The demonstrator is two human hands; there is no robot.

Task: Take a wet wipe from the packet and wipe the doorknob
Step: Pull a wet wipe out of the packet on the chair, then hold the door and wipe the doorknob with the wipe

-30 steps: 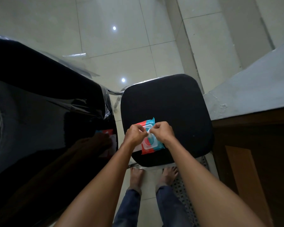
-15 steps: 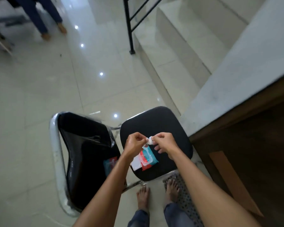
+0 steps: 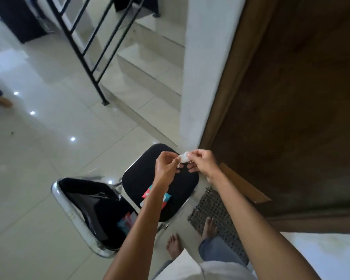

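Note:
A small folded white wet wipe point(image 3: 184, 157) is pinched between my left hand point(image 3: 167, 166) and my right hand point(image 3: 202, 162), held in the air above the black chair seat point(image 3: 182, 184). The red and blue wipe packet point(image 3: 166, 199) lies on the seat's near edge, partly hidden behind my left forearm. A dark brown wooden door point(image 3: 291, 102) fills the right side. No doorknob shows in this view.
The chair's glossy black backrest point(image 3: 89, 207) with a chrome frame lies to the left. A dark perforated mat point(image 3: 216, 215) is under my bare feet. White tiled steps point(image 3: 148, 73) and a black railing point(image 3: 83, 49) rise at the back. Another person's foot point(image 3: 2, 102) is far left.
Both hands have lifted the wipe up and away from the packet, which stays on the seat. The camera has tilted up and right, bringing the door into view.

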